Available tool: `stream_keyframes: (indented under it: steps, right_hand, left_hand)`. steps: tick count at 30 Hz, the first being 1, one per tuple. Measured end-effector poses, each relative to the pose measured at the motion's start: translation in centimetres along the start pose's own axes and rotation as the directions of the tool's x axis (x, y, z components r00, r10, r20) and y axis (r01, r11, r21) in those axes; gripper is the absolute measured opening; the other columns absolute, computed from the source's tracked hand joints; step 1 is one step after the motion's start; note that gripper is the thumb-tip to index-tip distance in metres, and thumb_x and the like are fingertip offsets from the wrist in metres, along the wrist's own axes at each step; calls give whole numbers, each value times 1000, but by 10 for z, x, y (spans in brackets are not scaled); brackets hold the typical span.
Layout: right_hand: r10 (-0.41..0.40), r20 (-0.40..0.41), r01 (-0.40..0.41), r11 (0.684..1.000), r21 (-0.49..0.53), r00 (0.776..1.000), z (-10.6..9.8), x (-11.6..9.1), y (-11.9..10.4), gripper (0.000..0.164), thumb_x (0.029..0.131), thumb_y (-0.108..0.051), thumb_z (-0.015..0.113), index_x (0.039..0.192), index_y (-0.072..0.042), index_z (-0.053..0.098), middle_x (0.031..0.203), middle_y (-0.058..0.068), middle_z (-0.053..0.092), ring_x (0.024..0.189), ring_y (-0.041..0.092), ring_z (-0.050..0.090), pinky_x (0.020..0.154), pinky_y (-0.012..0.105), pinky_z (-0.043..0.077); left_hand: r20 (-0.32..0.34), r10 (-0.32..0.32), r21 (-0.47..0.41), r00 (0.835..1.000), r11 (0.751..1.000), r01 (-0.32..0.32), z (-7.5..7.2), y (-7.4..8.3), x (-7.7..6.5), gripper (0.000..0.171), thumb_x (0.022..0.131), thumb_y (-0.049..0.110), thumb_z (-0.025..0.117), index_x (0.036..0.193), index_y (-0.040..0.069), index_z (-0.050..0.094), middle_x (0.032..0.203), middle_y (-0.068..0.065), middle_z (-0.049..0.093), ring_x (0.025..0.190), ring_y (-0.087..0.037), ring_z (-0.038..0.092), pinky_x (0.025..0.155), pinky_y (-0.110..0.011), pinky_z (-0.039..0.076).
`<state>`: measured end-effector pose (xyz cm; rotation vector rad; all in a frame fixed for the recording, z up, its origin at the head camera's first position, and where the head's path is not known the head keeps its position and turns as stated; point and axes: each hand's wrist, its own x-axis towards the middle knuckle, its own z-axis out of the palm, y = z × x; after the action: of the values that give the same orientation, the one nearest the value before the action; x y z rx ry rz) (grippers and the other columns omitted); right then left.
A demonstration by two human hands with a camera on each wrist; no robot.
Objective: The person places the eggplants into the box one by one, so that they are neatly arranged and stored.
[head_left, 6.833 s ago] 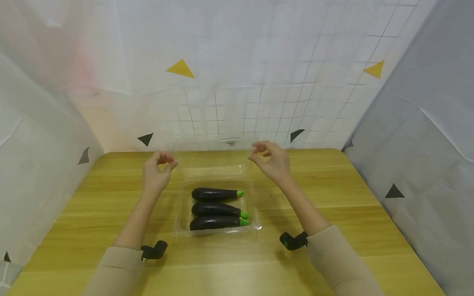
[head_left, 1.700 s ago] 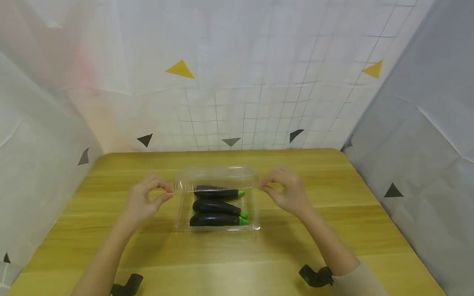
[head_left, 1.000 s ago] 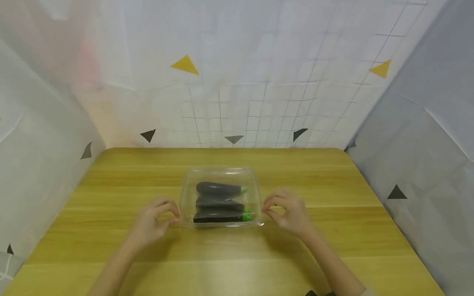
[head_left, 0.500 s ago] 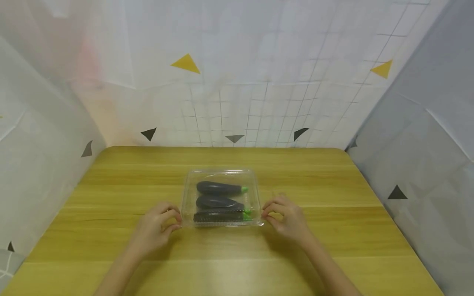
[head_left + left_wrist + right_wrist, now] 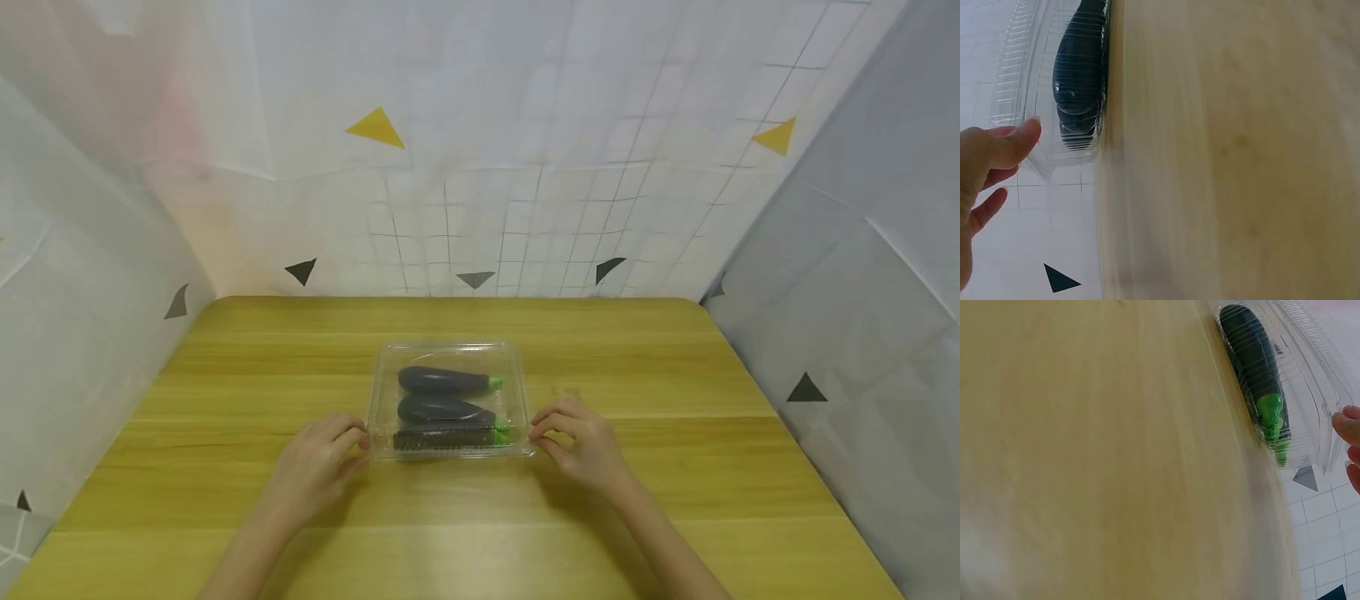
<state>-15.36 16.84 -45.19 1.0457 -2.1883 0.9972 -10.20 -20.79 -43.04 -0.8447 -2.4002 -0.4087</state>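
A clear plastic clamshell container point(image 5: 450, 353) sits mid-table with its lid folded down over the base. Inside, seen through the lid, lie three dark eggplants with green stem ends: a back eggplant point(image 5: 442, 381), a middle eggplant point(image 5: 441, 409) and a front eggplant point(image 5: 442, 439). My left hand point(image 5: 318, 462) pinches the rim at the front left corner; the left wrist view shows its thumb point(image 5: 1027, 134) on the lid edge. At the front right corner my right hand point(image 5: 581, 443) pinches the rim, thumb and fingertips on the edge in the right wrist view.
The container rests on a wood-grain table point(image 5: 600, 342). A pale sheet wall point(image 5: 480, 200) with grid lines and triangle marks stands behind, and a grey sheet point(image 5: 840, 300) borders the right side. Another sheet point(image 5: 90, 333) hangs on the left.
The raised lid has swung forward and down over the eggplants. Both hands have come toward the front with it to the front corners. In the last half second little has moved.
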Motion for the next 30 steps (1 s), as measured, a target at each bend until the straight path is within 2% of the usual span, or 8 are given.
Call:
stream_keyframes:
  steps: [10, 20, 23, 27, 30]
  right_hand:
    - [0, -1, 0, 1000, 12, 1000, 0, -2, -1, 28, 64, 6, 84, 74, -15, 70, 88, -3, 67, 84, 16, 62, 80, 15, 47]
    - [-7, -1, 7, 1000, 10, 1000, 2, -2, -1, 29, 64, 7, 84, 74, -16, 70, 88, -3, 68, 84, 16, 63, 80, 16, 48]
    - [-7, 1, 7, 1000, 10, 1000, 2, -1, -2, 28, 64, 7, 84, 75, -16, 71, 89, -3, 68, 85, 16, 63, 80, 17, 49]
    - [-8, 10, 8, 1000, 5, 1000, 1, -3, -1, 28, 64, 7, 84, 76, -15, 72, 90, -3, 69, 85, 16, 63, 80, 17, 49]
    - [-3, 16, 3, 1000, 11, 1000, 1, -4, 0, 27, 65, 7, 83, 78, -15, 72, 91, -2, 70, 86, 17, 64, 81, 16, 49]
  left_hand:
    - [-41, 69, 42, 997, 997, -67, -3, 5, 4, 27, 56, 1, 88, 74, 7, 70, 82, 1, 65, 74, -16, 61, 63, -32, 52]
    - [-50, 74, 50, 996, 996, -71, -3, 3, 5, 23, 59, 1, 85, 74, 6, 69, 81, 0, 66, 74, -17, 61, 63, -32, 52]
    - [-50, 56, 42, 997, 998, -54, -5, 2, 3, 27, 56, 6, 88, 76, 7, 69, 82, 1, 65, 75, -16, 61, 65, -33, 53]
    - [-54, -5, 19, 999, 1000, 6, -10, -1, 0, 36, 53, 22, 90, 80, 8, 70, 83, 0, 67, 76, -17, 63, 69, -35, 55]
    - [-76, -39, -1, 996, 999, 39, -13, -5, -1, 39, 57, 32, 88, 82, 8, 70, 83, -1, 68, 76, -18, 64, 69, -35, 56]
